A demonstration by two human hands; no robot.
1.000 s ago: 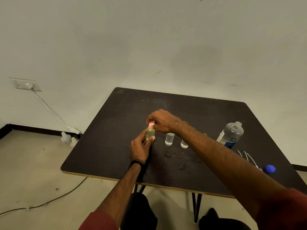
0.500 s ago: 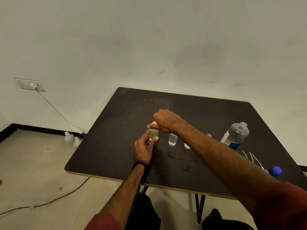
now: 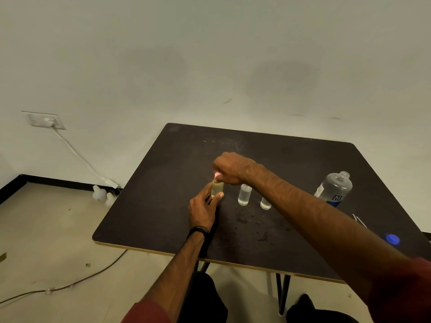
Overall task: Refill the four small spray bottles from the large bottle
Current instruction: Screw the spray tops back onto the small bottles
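So left hand (image 3: 202, 209) grips the yellowish spray bottle (image 3: 217, 188) on the desk (image 3: 163, 183), right hand (image 3: 229, 169) pinches its pink cap (image 3: 217, 175); large bottle (image 3: 335, 189) stands well apart, uncapped.

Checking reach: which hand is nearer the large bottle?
Right. The right hand pinches a pink cap, nearer the large bottle; the left hand lies farther left.

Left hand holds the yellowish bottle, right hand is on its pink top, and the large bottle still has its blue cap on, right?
Not quite. In the head view the large bottle stands uncapped; the blue cap lies on the table. The rest holds.
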